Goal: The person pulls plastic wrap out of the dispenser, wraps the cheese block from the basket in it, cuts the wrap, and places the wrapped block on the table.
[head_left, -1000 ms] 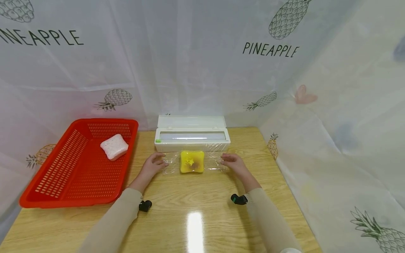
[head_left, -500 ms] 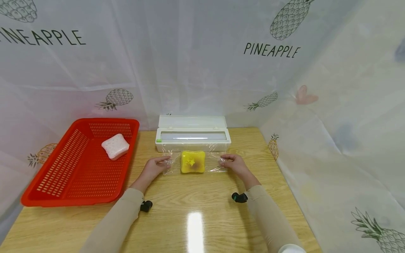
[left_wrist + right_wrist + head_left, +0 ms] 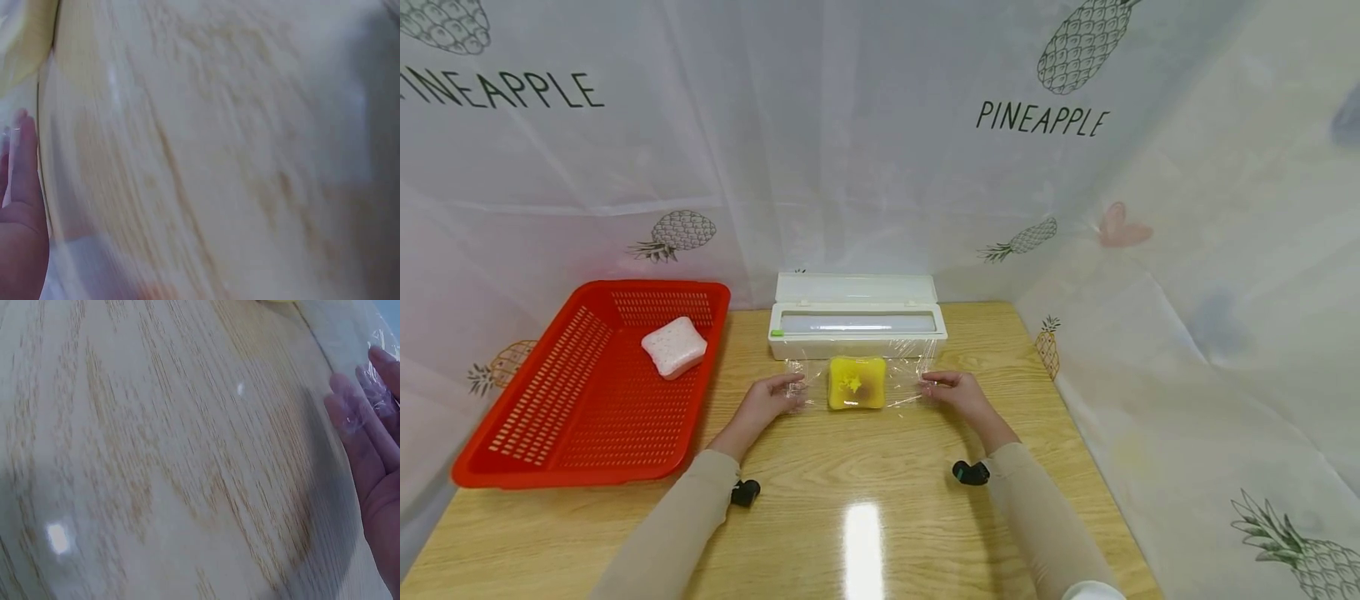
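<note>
A yellow, toast-shaped block with a browned patch lies in front of the white cling film dispenser. Clear cling film spreads over the block and out to both sides. At the film's left end, my left hand pinches it between thumb and fingers. My right hand pinches the right end, and in the right wrist view the film bunches round its fingertips. Part of the left hand shows at the edge of the left wrist view, beside the yellow block.
A red plastic basket stands on the left of the wooden table, holding a white block of similar shape. The dispenser's lid is raised. A printed curtain hangs behind and along the right side.
My left hand has moved slightly right and its fingers have closed on the film's end. The fingers of my right hand have drawn together on the other end. The block stays in place.
</note>
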`<act>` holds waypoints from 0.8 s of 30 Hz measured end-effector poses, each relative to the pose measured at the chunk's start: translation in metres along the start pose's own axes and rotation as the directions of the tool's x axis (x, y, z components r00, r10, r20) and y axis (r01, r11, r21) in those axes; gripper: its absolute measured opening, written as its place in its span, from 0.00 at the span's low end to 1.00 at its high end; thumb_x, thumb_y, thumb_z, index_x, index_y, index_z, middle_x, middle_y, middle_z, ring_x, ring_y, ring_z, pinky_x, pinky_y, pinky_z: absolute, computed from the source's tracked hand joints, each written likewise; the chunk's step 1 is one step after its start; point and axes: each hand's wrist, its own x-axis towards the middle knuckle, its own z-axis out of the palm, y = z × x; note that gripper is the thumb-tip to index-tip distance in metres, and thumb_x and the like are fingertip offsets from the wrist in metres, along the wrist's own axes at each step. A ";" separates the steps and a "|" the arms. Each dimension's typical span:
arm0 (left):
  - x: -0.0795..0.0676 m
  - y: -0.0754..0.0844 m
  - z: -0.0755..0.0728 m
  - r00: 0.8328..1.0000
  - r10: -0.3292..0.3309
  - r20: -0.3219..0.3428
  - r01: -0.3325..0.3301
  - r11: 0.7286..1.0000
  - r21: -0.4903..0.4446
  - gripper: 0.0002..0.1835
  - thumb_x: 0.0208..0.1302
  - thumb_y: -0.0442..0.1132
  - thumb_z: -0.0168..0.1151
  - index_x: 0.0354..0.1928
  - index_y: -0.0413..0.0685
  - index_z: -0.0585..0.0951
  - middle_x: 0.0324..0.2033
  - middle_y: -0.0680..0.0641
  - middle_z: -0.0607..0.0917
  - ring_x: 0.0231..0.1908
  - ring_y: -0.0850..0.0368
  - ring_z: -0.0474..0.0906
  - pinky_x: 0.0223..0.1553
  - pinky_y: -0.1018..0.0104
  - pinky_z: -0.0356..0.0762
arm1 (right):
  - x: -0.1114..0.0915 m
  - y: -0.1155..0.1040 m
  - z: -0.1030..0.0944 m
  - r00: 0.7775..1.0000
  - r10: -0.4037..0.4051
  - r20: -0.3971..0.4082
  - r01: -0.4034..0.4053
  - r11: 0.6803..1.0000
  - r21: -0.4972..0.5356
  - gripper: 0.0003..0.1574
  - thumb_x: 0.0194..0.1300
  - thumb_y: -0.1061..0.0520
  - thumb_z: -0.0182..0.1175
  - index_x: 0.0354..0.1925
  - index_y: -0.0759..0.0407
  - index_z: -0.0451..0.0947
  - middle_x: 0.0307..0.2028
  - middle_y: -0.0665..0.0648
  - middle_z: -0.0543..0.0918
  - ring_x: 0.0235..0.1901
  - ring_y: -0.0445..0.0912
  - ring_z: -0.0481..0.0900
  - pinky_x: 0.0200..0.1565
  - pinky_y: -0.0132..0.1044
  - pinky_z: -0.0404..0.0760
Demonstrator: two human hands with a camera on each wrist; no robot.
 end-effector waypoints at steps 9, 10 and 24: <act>-0.004 -0.005 -0.002 0.998 0.018 0.067 -0.011 0.995 -0.097 0.28 0.59 0.19 0.62 0.63 0.33 0.72 0.61 0.31 0.71 0.47 0.45 0.81 0.44 0.62 0.82 | -0.004 0.003 -0.005 0.993 -0.001 0.115 0.000 1.000 0.011 0.25 0.61 0.67 0.66 0.56 0.70 0.77 0.51 0.63 0.83 0.50 0.49 0.82 0.48 0.37 0.81; -0.004 -0.005 -0.002 0.997 0.019 0.070 -0.013 0.997 -0.081 0.28 0.59 0.20 0.62 0.64 0.34 0.73 0.62 0.31 0.71 0.46 0.47 0.82 0.44 0.64 0.81 | -0.004 0.004 -0.005 0.992 -0.007 0.125 0.003 0.999 0.035 0.24 0.61 0.68 0.65 0.56 0.72 0.76 0.49 0.64 0.83 0.46 0.49 0.84 0.46 0.38 0.82; -0.006 -0.006 0.001 0.987 0.140 0.081 -0.142 0.989 0.027 0.43 0.57 0.13 0.58 0.74 0.40 0.58 0.72 0.35 0.56 0.44 0.43 0.80 0.41 0.69 0.80 | -0.007 0.016 -0.002 0.994 0.016 0.106 -0.016 1.000 0.005 0.32 0.57 0.71 0.68 0.60 0.70 0.74 0.58 0.68 0.76 0.47 0.48 0.82 0.44 0.37 0.83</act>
